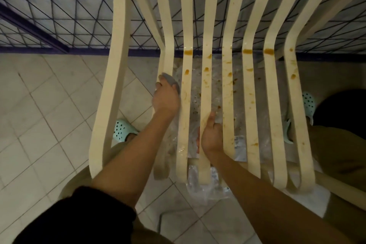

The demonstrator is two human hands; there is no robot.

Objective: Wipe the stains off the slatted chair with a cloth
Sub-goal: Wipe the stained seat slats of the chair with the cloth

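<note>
left hand clutching grey cloth on stained slatted chair, right hand gripping a slat

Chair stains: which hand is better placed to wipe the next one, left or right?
Left. The left hand holds the cloth against the end slat, next to the orange stains on the neighbouring slat; the right hand only grips a middle slat.
</note>
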